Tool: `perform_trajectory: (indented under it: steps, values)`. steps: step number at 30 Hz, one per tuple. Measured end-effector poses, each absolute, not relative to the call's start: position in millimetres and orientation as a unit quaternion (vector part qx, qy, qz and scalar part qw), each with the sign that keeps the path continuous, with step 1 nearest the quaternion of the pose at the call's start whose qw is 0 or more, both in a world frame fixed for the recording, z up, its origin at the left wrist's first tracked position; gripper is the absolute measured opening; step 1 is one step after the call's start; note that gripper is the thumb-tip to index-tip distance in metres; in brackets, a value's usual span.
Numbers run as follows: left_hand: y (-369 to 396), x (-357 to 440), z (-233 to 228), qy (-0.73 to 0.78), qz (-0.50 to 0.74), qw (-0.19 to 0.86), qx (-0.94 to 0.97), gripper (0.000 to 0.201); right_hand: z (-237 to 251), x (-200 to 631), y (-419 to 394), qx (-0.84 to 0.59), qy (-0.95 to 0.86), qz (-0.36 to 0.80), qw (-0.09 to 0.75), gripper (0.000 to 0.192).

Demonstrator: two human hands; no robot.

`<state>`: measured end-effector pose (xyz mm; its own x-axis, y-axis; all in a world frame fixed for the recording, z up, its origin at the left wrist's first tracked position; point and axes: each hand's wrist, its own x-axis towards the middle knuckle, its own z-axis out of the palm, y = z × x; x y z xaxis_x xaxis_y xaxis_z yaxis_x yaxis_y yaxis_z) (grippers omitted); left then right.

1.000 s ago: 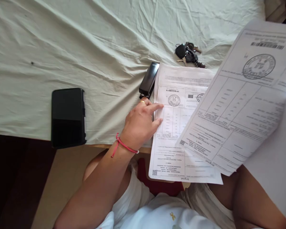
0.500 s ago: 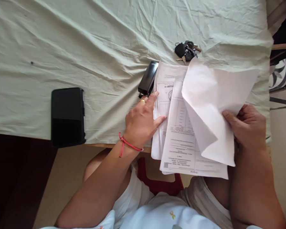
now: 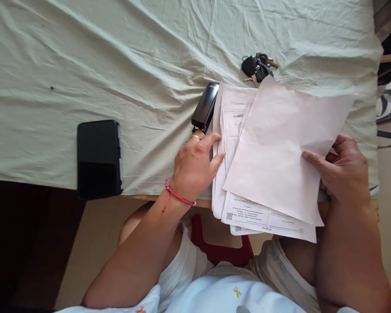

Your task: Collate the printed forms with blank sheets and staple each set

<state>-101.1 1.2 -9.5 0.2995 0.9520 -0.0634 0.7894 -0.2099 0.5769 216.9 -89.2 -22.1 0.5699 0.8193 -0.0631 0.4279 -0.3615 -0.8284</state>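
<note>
Pale green cloth (image 3: 143, 65), wrinkled, over the tabletop (image 3: 205, 203), spread under and well beyond the paper stack (image 3: 228, 130). Stack of printed forms, edges fanned, near end jutting past the tabletop's edge. Single sheet (image 3: 276, 152), blank face up, askew on top of the stack, creased near the pinch. Right hand (image 3: 342, 167) at the stack's right side, closed on the sheet's edge, thumb above, fingers tucked beneath. Left hand (image 3: 197, 161) at the stack's left edge, palm down, half open, fingers loosely spread, resting rather than gripping. Phone (image 3: 99, 158), black, well left of the stack. Black stapler (image 3: 205, 106) just beside the stack's far left edge. Keys (image 3: 257, 67), bunched, just beyond the stack. Red bracelet (image 3: 179, 195) on the left wrist, left of the stack. Gold ring (image 3: 195, 136), same hand.
</note>
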Motion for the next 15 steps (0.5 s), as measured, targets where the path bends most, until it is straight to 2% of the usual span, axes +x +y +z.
perform_trajectory:
  steps: [4,6,15]
  values:
    - [4.4,-101.5,-8.7,0.571,0.16,0.323,0.737,0.005,-15.9,206.9,-87.1,-0.759,-0.34,0.33,0.446,0.063]
    - [5.2,-101.1,-7.5,0.573,0.16,0.331,0.732,0.005,-12.8,203.3,-85.8,-0.751,-0.325,0.361,0.447,0.057]
    - [5.2,-102.1,-5.5,0.558,0.158,0.332,0.744,0.012,3.0,199.1,-81.8,-0.766,-0.31,0.38,0.416,0.057]
